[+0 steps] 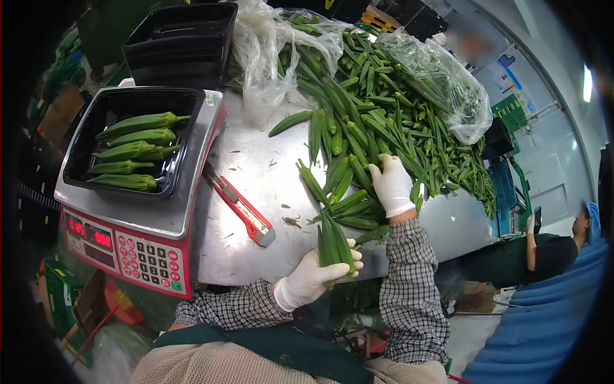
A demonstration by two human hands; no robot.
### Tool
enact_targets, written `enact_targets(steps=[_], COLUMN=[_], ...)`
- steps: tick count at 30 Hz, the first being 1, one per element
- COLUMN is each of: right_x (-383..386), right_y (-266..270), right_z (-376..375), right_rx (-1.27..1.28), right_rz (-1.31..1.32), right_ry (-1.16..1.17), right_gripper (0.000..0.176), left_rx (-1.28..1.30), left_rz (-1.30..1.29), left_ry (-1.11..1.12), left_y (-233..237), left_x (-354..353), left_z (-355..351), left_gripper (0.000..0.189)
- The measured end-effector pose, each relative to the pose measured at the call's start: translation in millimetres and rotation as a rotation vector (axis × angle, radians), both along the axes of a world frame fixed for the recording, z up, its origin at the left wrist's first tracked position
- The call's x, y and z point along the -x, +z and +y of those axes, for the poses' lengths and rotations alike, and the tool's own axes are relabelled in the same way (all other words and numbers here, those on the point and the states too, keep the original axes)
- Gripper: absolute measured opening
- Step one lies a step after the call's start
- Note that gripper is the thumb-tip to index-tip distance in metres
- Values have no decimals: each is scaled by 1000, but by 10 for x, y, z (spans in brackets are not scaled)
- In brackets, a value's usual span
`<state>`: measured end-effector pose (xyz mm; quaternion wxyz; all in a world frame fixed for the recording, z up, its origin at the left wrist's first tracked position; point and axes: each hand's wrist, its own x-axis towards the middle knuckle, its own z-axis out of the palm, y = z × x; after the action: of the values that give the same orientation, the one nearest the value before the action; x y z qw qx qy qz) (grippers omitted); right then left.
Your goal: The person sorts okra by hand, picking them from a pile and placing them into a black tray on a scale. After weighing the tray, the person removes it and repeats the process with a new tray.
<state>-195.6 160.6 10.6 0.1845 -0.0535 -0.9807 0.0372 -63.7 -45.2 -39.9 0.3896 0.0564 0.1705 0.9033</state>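
Several green okra pods [331,240] are gripped upright in my white-gloved left hand [316,275], above the front edge of the metal table. My right hand [391,185], also gloved, is over the near part of a large okra pile [371,115]. Its thumb and forefinger are apart, close to the pods, and I see nothing held between them. On the left, a black tray [185,137] with several okra pods lying side by side rests on a digital scale [208,128]. A red utility knife [240,208] lies between the scale and the pile.
Stacked black trays [179,41] stand behind the scale. Clear plastic bags [259,70] lie around the pile. Small okra scraps [291,221] dot the metal table [256,144]. A person in dark clothing [537,259] stands beyond the table at the right.
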Motion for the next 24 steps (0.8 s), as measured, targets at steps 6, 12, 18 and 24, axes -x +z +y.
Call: enact_targets(steps=[6, 12, 18, 24], right_x=[-107, -1018, -1427, -1703], right_y=[311, 925, 438, 454], right_z=[66, -585, -972, -1252], right_rx=[487, 1025, 879, 616], right_rz=[317, -162, -222, -154], right_ry=[85, 227, 336, 579], right_gripper=[32, 15, 25, 64], left_rx=[-71, -20, 24, 51], left_rz=[-6, -7, 85, 121], left_ry=[9, 48, 30, 377], left_y=[-30, 29, -43, 252], left_x=[10, -2, -25, -193], left_z=[13, 10, 2, -397], left_gripper=[45, 41, 41, 38])
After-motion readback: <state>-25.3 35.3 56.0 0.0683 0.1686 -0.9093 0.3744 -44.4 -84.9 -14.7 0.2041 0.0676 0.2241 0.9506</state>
